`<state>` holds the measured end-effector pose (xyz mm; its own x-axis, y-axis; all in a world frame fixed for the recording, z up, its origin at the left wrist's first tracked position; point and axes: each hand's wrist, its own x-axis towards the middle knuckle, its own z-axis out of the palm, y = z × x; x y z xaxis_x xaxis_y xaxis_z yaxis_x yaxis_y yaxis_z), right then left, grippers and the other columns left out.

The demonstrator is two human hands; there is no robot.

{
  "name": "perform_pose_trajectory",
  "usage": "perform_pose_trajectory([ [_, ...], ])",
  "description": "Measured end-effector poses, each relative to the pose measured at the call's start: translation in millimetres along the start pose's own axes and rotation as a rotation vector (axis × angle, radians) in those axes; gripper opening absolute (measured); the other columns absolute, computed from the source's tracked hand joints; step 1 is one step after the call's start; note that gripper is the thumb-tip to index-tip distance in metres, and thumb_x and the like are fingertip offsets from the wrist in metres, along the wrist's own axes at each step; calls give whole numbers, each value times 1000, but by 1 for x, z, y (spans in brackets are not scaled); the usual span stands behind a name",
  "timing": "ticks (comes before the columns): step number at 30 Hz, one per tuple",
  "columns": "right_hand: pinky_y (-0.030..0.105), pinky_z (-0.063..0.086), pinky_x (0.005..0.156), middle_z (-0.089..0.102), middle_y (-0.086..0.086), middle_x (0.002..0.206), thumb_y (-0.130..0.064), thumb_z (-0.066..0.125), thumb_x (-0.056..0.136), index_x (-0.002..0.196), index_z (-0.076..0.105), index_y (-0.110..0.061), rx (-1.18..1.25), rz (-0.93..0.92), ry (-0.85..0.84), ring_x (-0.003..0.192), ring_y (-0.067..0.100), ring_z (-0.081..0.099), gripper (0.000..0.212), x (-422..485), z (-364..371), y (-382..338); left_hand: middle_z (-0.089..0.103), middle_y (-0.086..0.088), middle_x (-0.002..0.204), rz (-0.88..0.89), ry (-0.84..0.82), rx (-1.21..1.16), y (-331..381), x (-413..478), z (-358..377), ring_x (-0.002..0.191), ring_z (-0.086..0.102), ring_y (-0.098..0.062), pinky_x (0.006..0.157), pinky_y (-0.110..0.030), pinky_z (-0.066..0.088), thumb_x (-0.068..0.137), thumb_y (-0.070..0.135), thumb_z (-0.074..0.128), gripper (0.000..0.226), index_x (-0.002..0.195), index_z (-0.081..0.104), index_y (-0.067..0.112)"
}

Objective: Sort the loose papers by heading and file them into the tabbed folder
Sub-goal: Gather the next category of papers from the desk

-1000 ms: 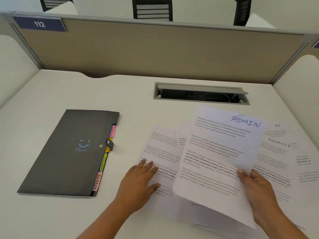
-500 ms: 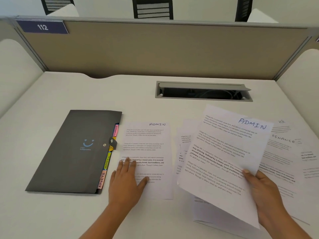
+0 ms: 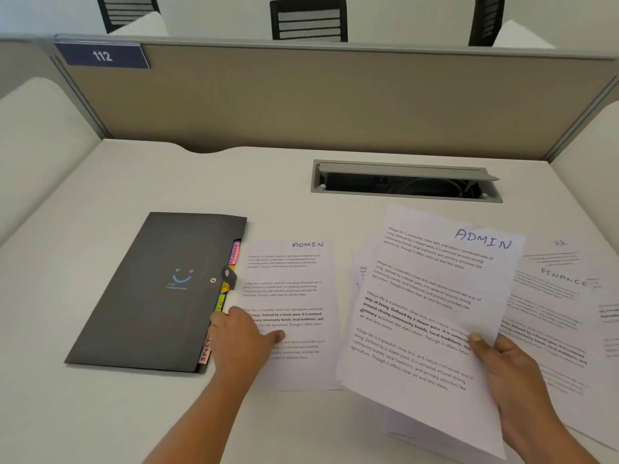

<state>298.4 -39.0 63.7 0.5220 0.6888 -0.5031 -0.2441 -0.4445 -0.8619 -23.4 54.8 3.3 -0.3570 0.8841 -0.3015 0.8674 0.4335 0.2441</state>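
Observation:
A dark grey tabbed folder (image 3: 157, 293) lies closed at the left, coloured tabs along its right edge. Beside it a sheet headed ADMIN (image 3: 294, 279) lies flat on the desk. My left hand (image 3: 239, 339) rests on that sheet's left edge, fingers against the folder's tab side, thumb stretched out over the page. My right hand (image 3: 512, 373) pinches a second ADMIN sheet (image 3: 425, 306) by its right edge and holds it tilted above a spread of loose papers. Sheets headed HR (image 3: 560, 243) and FINANCE (image 3: 564, 277) lie at the right.
A grey cable hatch (image 3: 405, 180) is set into the white desk (image 3: 100, 202) behind the papers. A tan partition (image 3: 318, 98) with a plate numbered 112 (image 3: 102, 56) closes the back. More sheets (image 3: 360, 272) lie under the held page.
My left hand slid one ADMIN sheet leftward out of the pile to lie beside the folder, and now rests at the folder's tab edge. The right hand keeps its sheet raised.

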Motion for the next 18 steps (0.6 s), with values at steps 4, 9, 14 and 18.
perform_pose_trajectory([
  [4, 40, 56, 80, 78, 7, 92, -11, 60, 94, 101, 72, -12, 2, -12, -28, 81, 28, 71, 14, 0, 6, 0, 52, -6, 107, -40, -107, -325, -2, 12, -3, 89, 59, -25, 70, -35, 51, 51, 43, 93, 81, 103, 40, 10],
  [9, 45, 56, 84, 78, 8, 95, -12, 61, 94, 100, 73, -13, -4, -17, -65, 82, 27, 73, 13, 1, 11, 0, 67, 2, 102, 13, -81, -486, -4, 14, -4, 89, 65, -22, 71, -37, 55, 83, 28, 74, 36, 108, 51, 18],
  [14, 54, 53, 92, 77, 9, 98, -11, 60, 95, 103, 73, -11, 24, 3, -124, 93, 33, 73, 16, -2, 23, -1, 73, 4, 95, 95, -157, -839, 5, -8, -18, 78, 72, -18, 68, -39, 60, 98, 22, 55, 11, 106, 58, 29],
  [18, 47, 53, 95, 77, 4, 103, -12, 60, 95, 106, 74, -14, 16, -57, -184, 97, 24, 73, 18, -3, 44, -3, 76, -8, 97, 43, -366, -1185, 10, -38, -32, 83, 73, -32, 77, -50, 58, 95, 17, 59, 15, 110, 61, 17],
])
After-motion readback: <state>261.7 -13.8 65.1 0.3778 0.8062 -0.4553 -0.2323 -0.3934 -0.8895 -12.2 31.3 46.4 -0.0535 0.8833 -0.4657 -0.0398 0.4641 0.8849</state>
